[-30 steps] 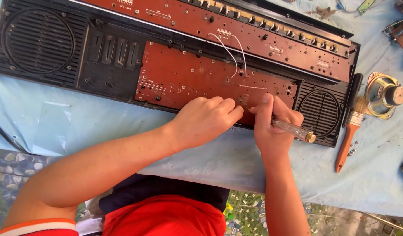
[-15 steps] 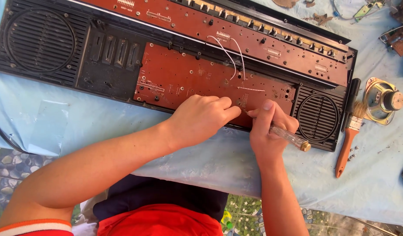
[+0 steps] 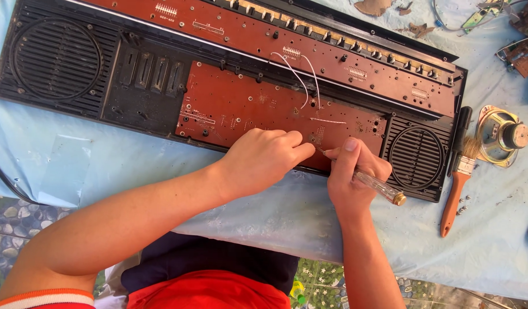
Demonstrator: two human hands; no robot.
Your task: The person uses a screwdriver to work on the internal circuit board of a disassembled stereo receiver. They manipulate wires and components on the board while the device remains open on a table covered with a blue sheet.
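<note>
Both hands have shifted slightly left along the board. Right hand (image 3: pixel 353 180) pinches a clear-handled screwdriver (image 3: pixel 378 187); at its 9 o'clock, left hand (image 3: pixel 264 157), fingers curled, steadies the red circuit board (image 3: pixel 247 106), not yet lifted from its open black radio chassis (image 3: pixel 58 60).

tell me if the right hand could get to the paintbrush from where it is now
Probably yes: the paintbrush lies in the open just beside the right hand, nothing between them, though that hand already grips a screwdriver.

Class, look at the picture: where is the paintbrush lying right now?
The paintbrush lies on the blue cloth at the right, between the radio chassis and the loose speaker, just right of the right hand.
</note>
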